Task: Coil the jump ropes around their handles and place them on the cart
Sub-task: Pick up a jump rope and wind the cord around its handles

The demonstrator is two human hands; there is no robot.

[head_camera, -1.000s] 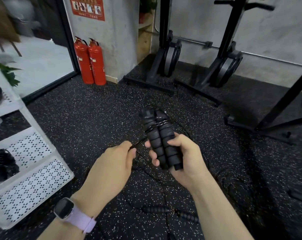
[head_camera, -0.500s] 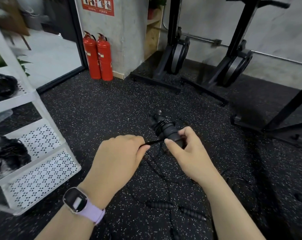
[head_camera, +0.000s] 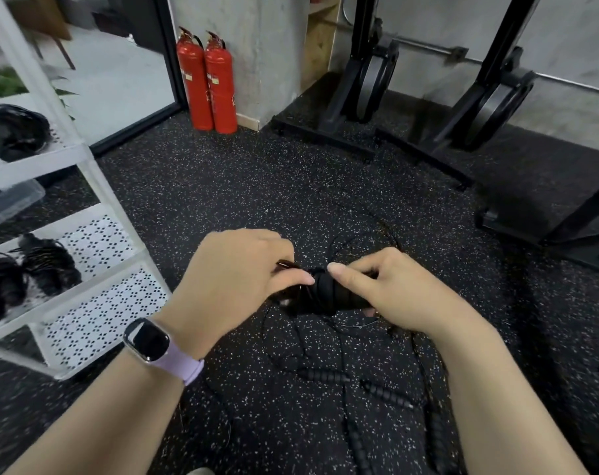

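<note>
Gripping handles (head_camera: pixel 328 296) now lowered and level, right hand (head_camera: pixel 401 289); left hand (head_camera: pixel 236 272) pinching rope (head_camera: pixel 287 265) closer.

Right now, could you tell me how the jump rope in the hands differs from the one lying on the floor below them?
The held jump rope has its handles together, cord partly coiled round them, gripped by the right hand while the left hand pinches the cord. The floor jump rope lies untouched, handles apart, cord loose. Both have black ribbed handles.

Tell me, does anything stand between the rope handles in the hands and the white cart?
Nothing visible does. Both hands hold the handles above bare floor, and the cart stands to the left with open shelves.
</note>
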